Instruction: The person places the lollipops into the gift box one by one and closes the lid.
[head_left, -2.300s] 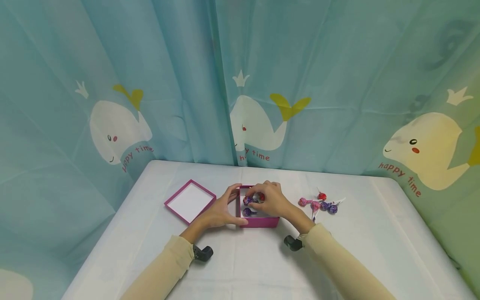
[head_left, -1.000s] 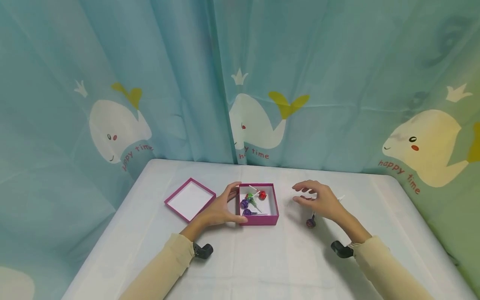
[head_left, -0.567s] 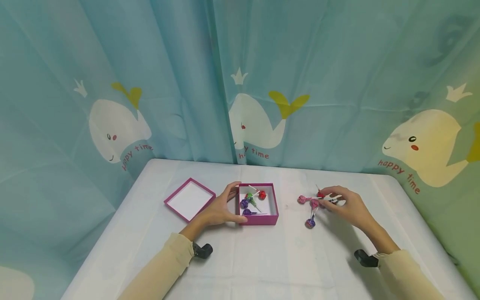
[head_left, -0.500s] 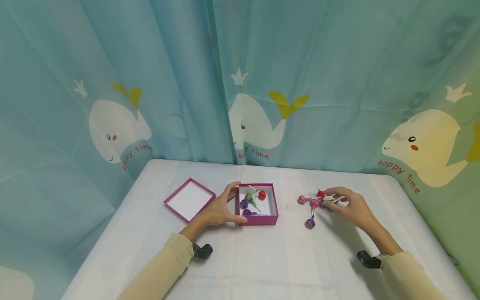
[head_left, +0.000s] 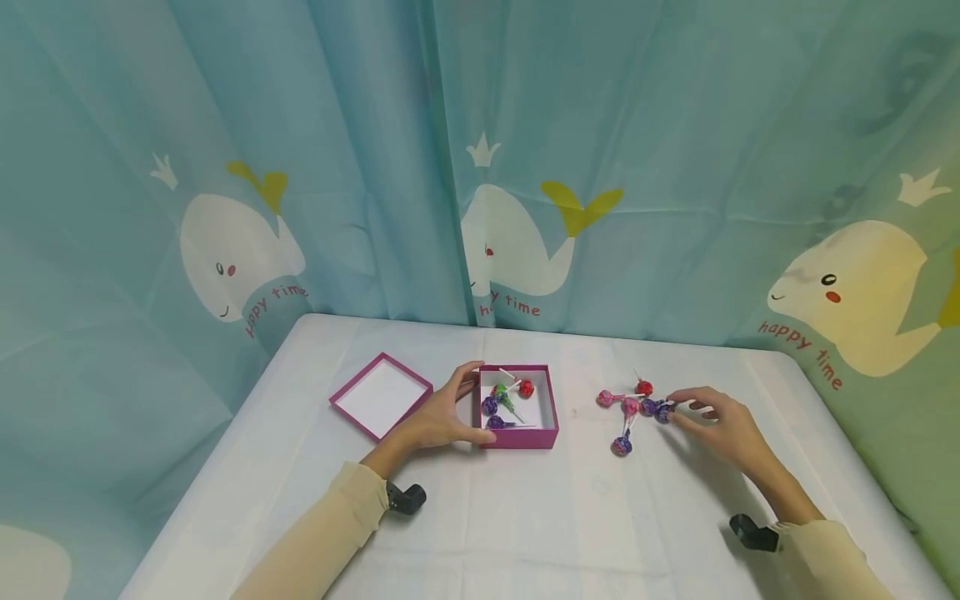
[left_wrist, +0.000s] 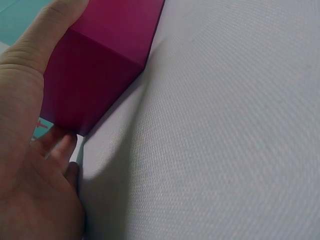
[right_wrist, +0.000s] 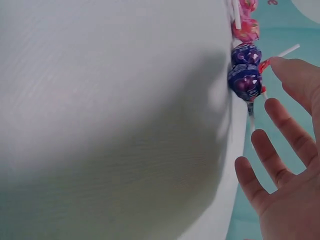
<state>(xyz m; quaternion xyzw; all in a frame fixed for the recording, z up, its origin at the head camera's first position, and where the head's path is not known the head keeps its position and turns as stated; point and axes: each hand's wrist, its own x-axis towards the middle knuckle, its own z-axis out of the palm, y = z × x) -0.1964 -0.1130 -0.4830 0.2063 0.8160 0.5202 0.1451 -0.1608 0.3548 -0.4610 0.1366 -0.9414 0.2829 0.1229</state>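
The magenta box (head_left: 517,440), white inside, stands uncovered on the table. My left hand (head_left: 442,418) grips its left side, thumb at the front corner and fingers behind; the left wrist view shows the thumb along the box wall (left_wrist: 100,85). Inside lie several lollipops, among them a red lollipop (head_left: 527,388) and a purple lollipop (head_left: 495,423). My right hand (head_left: 726,425) is at the right end of a loose lollipop group, fingers spread, thumb and forefinger apart beside a purple lollipop (right_wrist: 245,82). Pink lollipops (right_wrist: 246,30) lie beyond it.
The box's square lid (head_left: 381,398), white with a magenta rim, lies left of the box behind my left forearm. Also in the group are a red lollipop (head_left: 643,387) and a purple-blue lollipop (head_left: 621,446). A whale-print curtain (head_left: 375,167) hangs behind the white table (head_left: 525,517).
My right hand has left the box, where a lollipop now lies, and moved right to the loose group. Lately it shifted slightly further right, uncovering purple lollipops. My left hand stays on the box.
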